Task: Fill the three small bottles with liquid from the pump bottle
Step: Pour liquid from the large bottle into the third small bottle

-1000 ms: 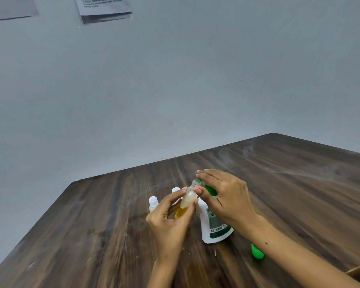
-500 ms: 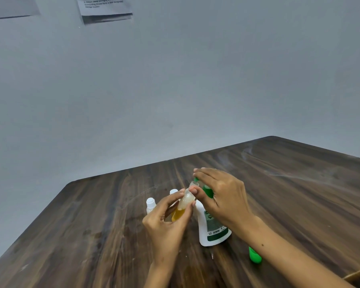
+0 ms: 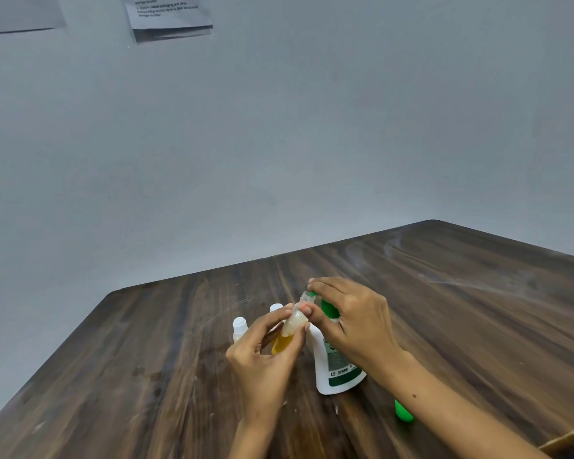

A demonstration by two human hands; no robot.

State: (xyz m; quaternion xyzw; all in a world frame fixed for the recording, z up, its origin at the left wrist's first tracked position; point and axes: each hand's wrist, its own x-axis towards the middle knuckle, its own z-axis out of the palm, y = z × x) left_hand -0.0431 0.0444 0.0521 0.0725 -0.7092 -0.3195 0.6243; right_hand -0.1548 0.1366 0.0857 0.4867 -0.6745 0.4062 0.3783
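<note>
Item: small bottle (image 3: 290, 329), lower centre, tilted, part-filled amber. Light, squeezable, likely slick; best held mid-body. Left hand (image 3: 262, 356) pinches it. Pump bottle (image 3: 337, 366) on worktop (image 3: 146, 376); right hand (image 3: 352, 323) curls over green pump, fingertip on top.

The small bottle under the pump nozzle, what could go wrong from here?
1. The small bottle is tilted in the left hand, mouth at the green nozzle; if it slips off, liquid may land on the table.
2. The right hand pressing the pump bottle could tip it.
3. Two white bottles stand close behind and could be knocked over.
</note>
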